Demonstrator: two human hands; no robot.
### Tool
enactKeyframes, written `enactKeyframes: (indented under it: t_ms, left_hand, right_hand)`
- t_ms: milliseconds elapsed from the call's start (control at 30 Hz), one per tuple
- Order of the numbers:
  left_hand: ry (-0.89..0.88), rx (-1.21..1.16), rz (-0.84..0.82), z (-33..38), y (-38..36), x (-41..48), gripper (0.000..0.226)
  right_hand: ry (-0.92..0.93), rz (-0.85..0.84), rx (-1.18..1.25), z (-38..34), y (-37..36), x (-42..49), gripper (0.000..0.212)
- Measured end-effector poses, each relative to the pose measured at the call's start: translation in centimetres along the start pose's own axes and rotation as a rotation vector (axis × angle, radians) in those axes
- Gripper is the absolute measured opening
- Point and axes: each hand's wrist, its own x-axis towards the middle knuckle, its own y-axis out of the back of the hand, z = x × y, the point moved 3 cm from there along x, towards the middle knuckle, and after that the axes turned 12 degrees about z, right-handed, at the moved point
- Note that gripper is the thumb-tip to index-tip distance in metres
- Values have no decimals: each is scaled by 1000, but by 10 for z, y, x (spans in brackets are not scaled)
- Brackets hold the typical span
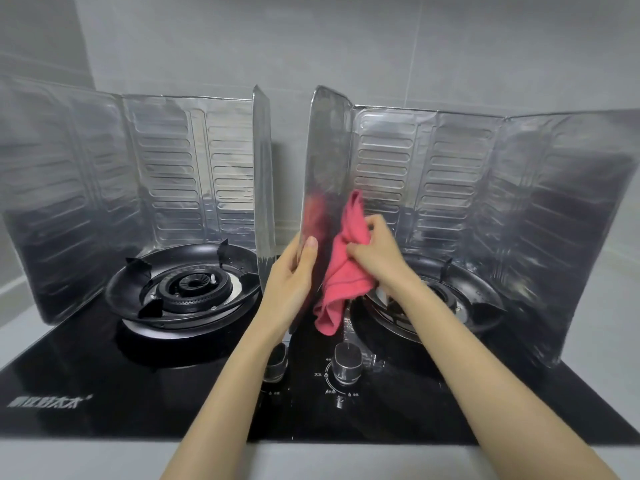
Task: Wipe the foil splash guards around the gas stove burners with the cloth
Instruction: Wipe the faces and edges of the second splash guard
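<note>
I had my left hand (294, 271) clamped on the front edge of the right splash guard (450, 174), thumb on the inner face and the other fingers hidden behind the panel, steadying its near wing. My right hand (375, 252) had its fingers closed around the bunched red cloth (341, 271), which was pressed against that wing's inner face, just above the right burner (433, 299). The left splash guard (138, 168) stood apart around the left burner (192, 289), untouched by either hand.

The risk I judged greatest was the foil itself: it looked thin and free-standing, so too hard a push with the cloth could have creased the wing or slid the whole guard across the glossy black stove top (104, 375). If my left grip had slackened, the panel might have folded in toward the burner. The cloth's loose tail hung low near the pan support and could have snagged on its prongs. My right forearm also passed close above the control knob (347, 363), so a careless sweep might have turned it.

The stove sat in a pale grey surface (311, 459), with a second knob (277, 363) half hidden under my left wrist. Grey tiled wall (381, 46) closed the room behind both guards, and nothing else stood on the surface that I could see.
</note>
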Motion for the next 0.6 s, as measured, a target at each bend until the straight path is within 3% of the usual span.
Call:
enactKeyframes:
  t_ms: [267, 500, 600]
  left_hand:
    - [-121, 102, 117, 5, 4, -3, 29]
    - [-182, 146, 180, 3, 7, 2, 39]
    - [-179, 146, 185, -4, 8, 5, 19]
  right_hand:
    - [118, 285, 172, -38, 49, 38, 40]
    - [433, 465, -14, -57, 56, 80, 37]
    - [479, 510, -115, -59, 53, 98, 35]
